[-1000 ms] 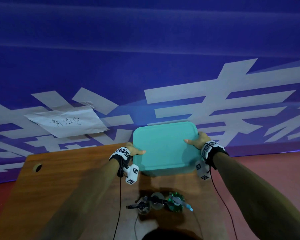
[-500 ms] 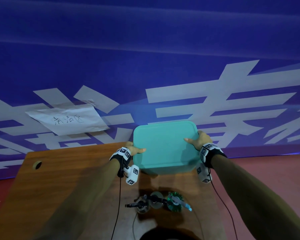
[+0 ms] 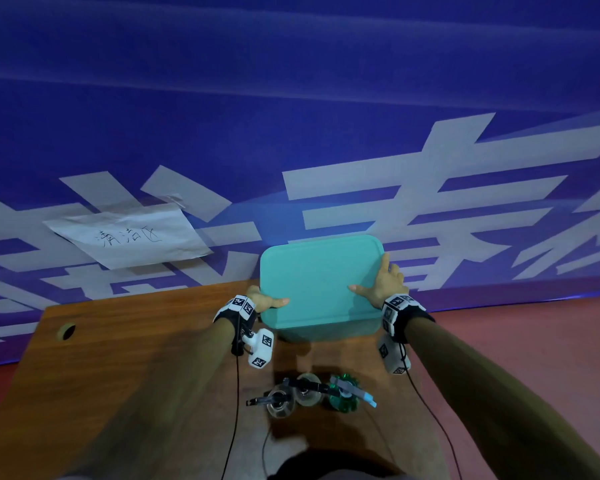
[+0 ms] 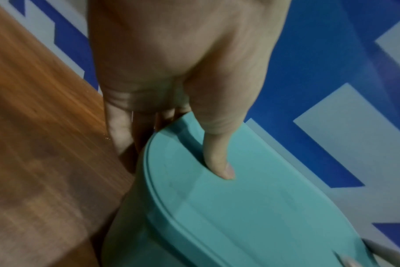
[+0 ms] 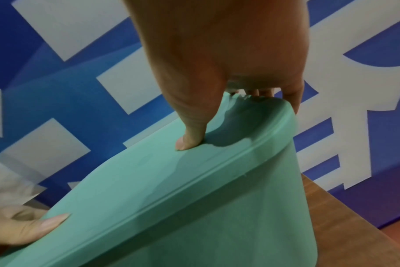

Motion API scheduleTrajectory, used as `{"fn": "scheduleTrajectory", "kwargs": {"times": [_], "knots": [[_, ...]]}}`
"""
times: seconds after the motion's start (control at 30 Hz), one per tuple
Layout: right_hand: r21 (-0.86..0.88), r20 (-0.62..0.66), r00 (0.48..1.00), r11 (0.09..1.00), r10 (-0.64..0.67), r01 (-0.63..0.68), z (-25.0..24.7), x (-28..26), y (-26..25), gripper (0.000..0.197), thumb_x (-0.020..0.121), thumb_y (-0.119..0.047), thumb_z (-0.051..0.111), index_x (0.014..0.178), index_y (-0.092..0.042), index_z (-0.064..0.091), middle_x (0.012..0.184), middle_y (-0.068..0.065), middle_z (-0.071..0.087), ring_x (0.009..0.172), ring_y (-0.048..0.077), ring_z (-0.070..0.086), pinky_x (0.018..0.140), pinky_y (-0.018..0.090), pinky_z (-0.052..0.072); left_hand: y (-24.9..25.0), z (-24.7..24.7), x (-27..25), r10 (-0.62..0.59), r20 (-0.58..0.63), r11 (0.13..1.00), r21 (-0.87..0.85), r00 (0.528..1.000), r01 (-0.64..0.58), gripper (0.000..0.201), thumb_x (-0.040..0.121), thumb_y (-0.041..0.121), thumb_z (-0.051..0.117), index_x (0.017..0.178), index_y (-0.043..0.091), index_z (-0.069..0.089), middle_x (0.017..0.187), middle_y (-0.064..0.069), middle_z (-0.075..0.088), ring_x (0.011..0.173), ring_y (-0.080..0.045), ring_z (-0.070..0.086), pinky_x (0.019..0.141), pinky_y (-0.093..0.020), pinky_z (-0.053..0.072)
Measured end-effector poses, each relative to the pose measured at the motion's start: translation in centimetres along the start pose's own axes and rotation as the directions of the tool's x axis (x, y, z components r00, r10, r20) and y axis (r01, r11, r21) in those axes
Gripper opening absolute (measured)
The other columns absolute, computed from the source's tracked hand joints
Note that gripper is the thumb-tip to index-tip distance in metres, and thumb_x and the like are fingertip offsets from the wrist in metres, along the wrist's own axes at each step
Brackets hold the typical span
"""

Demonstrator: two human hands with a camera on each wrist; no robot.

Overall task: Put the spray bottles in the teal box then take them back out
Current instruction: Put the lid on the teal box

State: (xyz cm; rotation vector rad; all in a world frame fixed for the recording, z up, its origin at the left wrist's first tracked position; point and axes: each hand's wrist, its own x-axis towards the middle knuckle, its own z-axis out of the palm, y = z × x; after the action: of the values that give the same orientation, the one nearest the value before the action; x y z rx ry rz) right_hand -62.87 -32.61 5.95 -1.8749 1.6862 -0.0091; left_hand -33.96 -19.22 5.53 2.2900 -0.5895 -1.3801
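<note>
The teal box stands at the far edge of the wooden table, with its teal lid on top. My left hand grips the lid's near left corner, thumb on top and fingers under the rim. My right hand grips the right edge the same way, thumb pressing the lid. Three spray bottles stand near the front edge: two clear ones and a green one. The inside of the box is hidden.
A blue banner with large white characters rises right behind the box. A paper sheet with handwriting is stuck to it at the left. The table has a cable hole at its far left. Red floor lies to the right.
Both hands keep their hold on the lid. The lid has shifted slightly up and left in the head view, and my right hand's fingers now reach farther along the right edge.
</note>
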Motion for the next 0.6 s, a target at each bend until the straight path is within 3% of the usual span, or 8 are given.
{"fn": "scheduleTrajectory", "kwargs": {"times": [0.1,0.2,0.3,0.37,0.47,0.53,0.6], "knots": [[-0.009,-0.023,1.000,1.000,0.004,-0.004,-0.2,-0.6,0.0,0.128,0.070,-0.069,0.076,0.159,-0.017,0.000,0.159,0.018,0.022,0.143,0.040,0.027,0.109,0.060,0.032,0.0,0.1,-0.6,0.019,-0.035,1.000,0.003,0.999,-0.019,0.063,0.061,0.031,0.096,0.114,0.011,0.070,0.115,-0.003,0.071,0.111,-0.027,0.067,0.098,-0.039,0.053],[-0.049,-0.055,0.998,0.999,0.011,-0.014,0.3,-1.2,-0.2,0.122,0.074,-0.071,0.070,0.159,-0.015,0.003,0.161,0.017,0.018,0.144,0.040,0.024,0.111,0.059,0.028,-0.7,0.3,-0.6,0.048,-0.085,0.999,0.027,0.995,-0.046,0.082,0.054,0.045,0.097,0.122,0.010,0.065,0.123,-0.005,0.069,0.112,-0.027,0.067,0.097,-0.039,0.053],[-0.081,-0.101,0.995,0.997,-0.007,-0.002,1.0,-2.7,-0.6,0.105,0.083,-0.065,0.065,0.159,-0.017,0.011,0.164,0.019,0.008,0.148,0.039,0.016,0.115,0.058,0.024,-1.3,0.7,-2.1,0.042,-0.178,0.997,0.073,0.983,-0.029,0.107,0.058,0.052,0.093,0.140,0.004,0.043,0.136,-0.010,0.058,0.124,-0.032,0.059,0.102,-0.040,0.049],[-0.037,-0.157,0.986,0.998,-0.052,0.047,1.5,-4.0,-1.1,0.090,0.089,-0.054,0.064,0.158,-0.018,0.018,0.164,0.019,0.010,0.148,0.039,0.017,0.116,0.056,0.024,-1.5,1.1,-4.0,0.131,-0.274,0.986,0.139,0.953,-0.096,0.098,0.076,0.044,0.084,0.145,0.001,0.032,0.145,-0.016,0.049,0.132,-0.035,0.050,0.107,-0.041,0.043],[0.065,-0.210,0.947,0.963,-0.245,0.263,2.3,-6.1,-2.5,0.070,0.094,-0.047,0.060,0.152,-0.015,0.036,0.155,0.016,0.036,0.142,0.034,0.033,0.114,0.046,0.032,-2.4,1.3,-6.9,0.328,-0.324,0.939,0.214,0.888,-0.269,0.065,0.090,0.033,0.071,0.142,0.005,0.042,0.143,-0.013,0.050,0.132,-0.030,0.050,0.108,-0.038,0.043],[0.087,-0.107,0.904,0.902,-0.414,0.423,2.6,-8.1,-3.6,0.058,0.095,-0.048,0.057,0.142,-0.014,0.051,0.141,0.010,0.053,0.131,0.028,0.047,0.109,0.039,0.040,-3.5,1.4,-8.8,0.449,-0.340,0.892,0.221,0.826,-0.394,0.041,0.093,0.023,0.067,0.130,0.012,0.053,0.128,-0.007,0.058,0.116,-0.022,0.059,0.098,-0.034,0.051],[0.134,0.128,0.829,0.837,-0.545,0.530,2.6,-10.9,-4.8,0.054,0.096,-0.052,0.057,0.137,-0.016,0.055,0.131,0.005,0.060,0.120,0.022,0.058,0.098,0.031,0.046,-4.7,1.4,-10.6,0.552,-0.334,0.834,0.246,0.764,-0.495,0.025,0.094,0.015,0.063,0.119,0.014,0.059,0.113,-0.003,0.062,0.100,-0.015,0.062,0.089,-0.028,0.054]]}}
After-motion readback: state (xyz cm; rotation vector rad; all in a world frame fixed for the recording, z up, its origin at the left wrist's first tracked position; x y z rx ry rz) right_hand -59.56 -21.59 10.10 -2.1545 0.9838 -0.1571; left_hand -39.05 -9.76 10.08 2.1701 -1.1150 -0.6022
